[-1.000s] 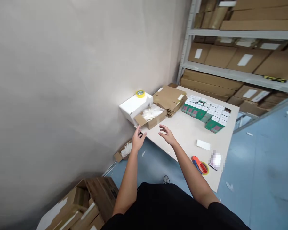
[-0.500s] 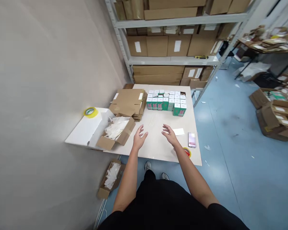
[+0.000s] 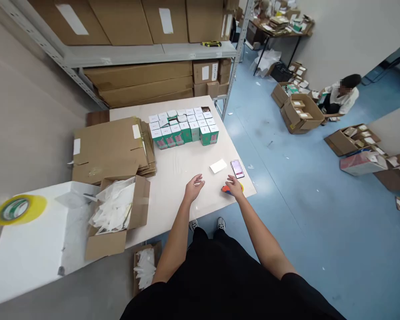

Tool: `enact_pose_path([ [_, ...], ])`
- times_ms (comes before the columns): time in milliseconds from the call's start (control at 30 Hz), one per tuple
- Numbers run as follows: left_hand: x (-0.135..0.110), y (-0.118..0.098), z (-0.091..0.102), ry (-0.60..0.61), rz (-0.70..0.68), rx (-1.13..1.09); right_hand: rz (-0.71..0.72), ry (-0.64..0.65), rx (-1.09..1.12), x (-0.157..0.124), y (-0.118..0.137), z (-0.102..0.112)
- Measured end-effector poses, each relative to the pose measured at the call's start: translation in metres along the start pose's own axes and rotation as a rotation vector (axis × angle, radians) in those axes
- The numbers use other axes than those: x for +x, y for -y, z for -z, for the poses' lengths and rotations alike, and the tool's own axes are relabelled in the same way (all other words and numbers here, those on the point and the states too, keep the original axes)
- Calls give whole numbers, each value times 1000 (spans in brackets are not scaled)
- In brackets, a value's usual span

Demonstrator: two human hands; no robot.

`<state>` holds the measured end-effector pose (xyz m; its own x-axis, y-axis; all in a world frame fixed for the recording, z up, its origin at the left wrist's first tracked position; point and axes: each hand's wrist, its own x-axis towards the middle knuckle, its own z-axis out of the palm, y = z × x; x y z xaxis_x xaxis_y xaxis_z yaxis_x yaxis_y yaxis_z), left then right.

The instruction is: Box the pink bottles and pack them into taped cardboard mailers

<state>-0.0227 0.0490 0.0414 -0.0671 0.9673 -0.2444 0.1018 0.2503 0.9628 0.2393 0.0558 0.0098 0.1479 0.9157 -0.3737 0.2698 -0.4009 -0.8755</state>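
My left hand hovers open over the white table, fingers spread, holding nothing. My right hand reaches down onto an orange tape dispenser near the table's front right corner; its fingers are partly curled over it. Just beyond lie a white card and a phone. Several green and white small boxes stand in rows at the table's far side.
A stack of flat cardboard and an open carton of white bags sit left. A yellow tape roll rests on a white foam box. Shelving with cartons stands behind. A person sits among boxes far right.
The view has swung right, from the wall toward the shelves and room. Both hands moved from the table's left end to its front right corner, the right hand reaching the tape dispenser.
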Motion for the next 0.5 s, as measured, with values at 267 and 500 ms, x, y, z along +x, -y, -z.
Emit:
enact_pose_path([
  [267, -19, 28, -24, 98, 105, 19, -100, 1, -348, 16, -74, 31],
  [500, -50, 43, -34, 52, 150, 85, -40, 171, -518, 26, -110, 22],
])
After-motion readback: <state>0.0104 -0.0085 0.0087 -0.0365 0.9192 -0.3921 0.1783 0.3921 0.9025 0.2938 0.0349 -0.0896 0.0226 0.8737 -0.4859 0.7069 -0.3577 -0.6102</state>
